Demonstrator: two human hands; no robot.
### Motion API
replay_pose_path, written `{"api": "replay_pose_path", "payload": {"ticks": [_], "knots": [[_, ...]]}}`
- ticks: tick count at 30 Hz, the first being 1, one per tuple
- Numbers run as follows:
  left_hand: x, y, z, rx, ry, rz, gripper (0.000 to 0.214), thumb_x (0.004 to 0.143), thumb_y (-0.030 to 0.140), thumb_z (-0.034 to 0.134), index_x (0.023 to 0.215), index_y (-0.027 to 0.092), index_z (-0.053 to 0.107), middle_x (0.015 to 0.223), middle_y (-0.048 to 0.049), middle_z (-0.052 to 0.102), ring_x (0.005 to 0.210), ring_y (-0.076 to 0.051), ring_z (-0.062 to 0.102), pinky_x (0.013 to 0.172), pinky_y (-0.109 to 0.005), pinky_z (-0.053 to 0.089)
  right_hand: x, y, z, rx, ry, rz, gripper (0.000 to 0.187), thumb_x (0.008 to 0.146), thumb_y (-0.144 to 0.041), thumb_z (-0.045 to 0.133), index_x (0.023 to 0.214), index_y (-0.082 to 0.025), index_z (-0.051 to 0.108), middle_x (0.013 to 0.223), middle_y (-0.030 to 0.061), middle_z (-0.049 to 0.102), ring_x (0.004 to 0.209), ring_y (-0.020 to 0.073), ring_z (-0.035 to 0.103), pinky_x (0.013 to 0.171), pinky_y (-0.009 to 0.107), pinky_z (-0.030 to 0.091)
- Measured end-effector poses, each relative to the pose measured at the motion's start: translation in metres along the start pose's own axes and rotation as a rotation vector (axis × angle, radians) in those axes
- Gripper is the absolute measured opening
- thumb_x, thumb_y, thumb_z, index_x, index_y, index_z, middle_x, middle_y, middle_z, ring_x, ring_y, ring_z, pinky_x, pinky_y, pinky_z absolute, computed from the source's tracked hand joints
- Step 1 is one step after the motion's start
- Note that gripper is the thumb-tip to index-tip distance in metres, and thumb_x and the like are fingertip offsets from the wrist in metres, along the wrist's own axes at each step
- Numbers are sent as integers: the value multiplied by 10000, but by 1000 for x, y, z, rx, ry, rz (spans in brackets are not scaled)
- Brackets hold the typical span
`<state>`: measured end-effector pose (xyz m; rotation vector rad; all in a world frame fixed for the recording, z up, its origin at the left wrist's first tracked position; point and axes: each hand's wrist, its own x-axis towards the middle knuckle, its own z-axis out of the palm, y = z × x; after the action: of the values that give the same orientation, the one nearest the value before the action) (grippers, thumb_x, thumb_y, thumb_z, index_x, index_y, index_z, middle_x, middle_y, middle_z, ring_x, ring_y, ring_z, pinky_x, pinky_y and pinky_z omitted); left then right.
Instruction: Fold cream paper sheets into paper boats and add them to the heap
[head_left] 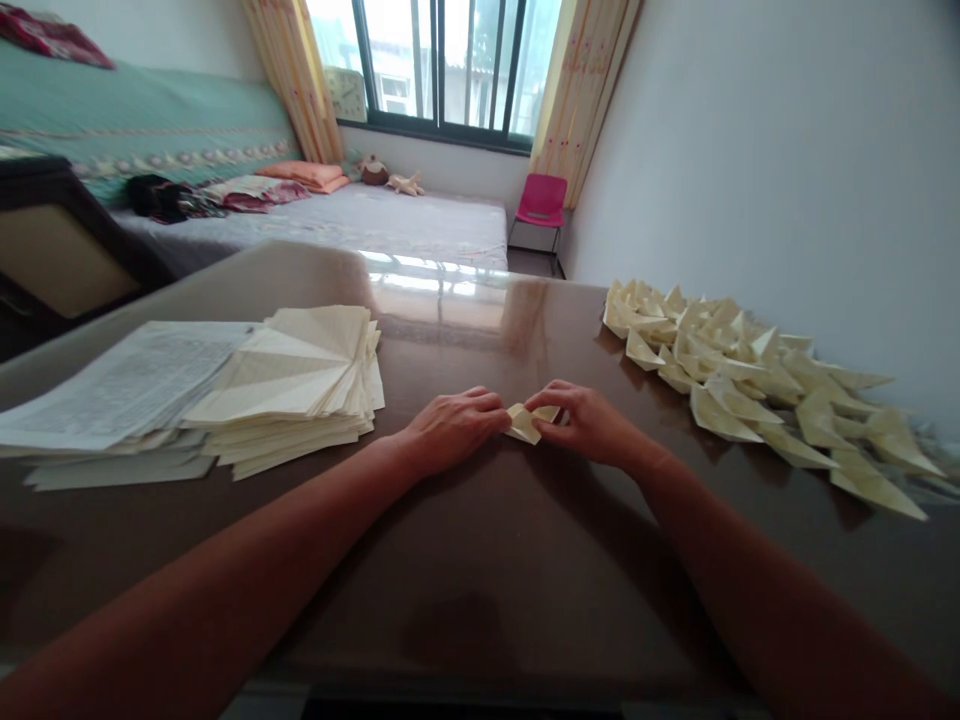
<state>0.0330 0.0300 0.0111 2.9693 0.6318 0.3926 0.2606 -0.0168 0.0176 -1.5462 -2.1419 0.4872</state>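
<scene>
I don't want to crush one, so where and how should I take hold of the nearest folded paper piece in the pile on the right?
Probably pinch that folded paper piece lightly by its upright side, coming from the near left, where it faces the tabletop. Others in the pile crowd its far side, and its thin, pointed ends look easy to bend.

Fingers of the left hand [459, 430] and right hand [576, 420] partly hide a paper [523, 425], the left thumb out of sight. Print on a sheet [146, 385], clipped by the left edge, is too small to read. Folded papers [731, 368] overlap and blur at far right. Cropped forearms [296, 545] leave the frame below; the bench [465, 540] hides part of the bed [420, 220].
</scene>
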Motion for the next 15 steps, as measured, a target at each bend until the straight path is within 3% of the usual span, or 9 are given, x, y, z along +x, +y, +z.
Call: {"api": "replay_pose_path", "payload": {"ticks": [4,8,15], "knots": [[0,0,0,55,4,18,231,976,275,379,952,222,602,927,-26,597,868,-144,528,694,-215,421,2,-1,6,-118,24,0,119,806,-333,654,806,-249,738,919,28,652,749,150,568,682,272,418],[1,0,2,70,33,26,202,966,257,401,944,215,597,913,-24,590,855,-144,523,685,-219,424,4,-3,6,-278,85,-102,122,812,-363,670,769,-271,737,989,32,650,972,215,501,784,337,358],[4,3,1,67,20,29,209,962,251,392,969,224,599,929,-31,610,879,-155,539,692,-224,432,6,-7,6,-303,76,-197,166,852,-334,623,755,-249,727,1000,29,661,989,210,494,791,357,327]]}}
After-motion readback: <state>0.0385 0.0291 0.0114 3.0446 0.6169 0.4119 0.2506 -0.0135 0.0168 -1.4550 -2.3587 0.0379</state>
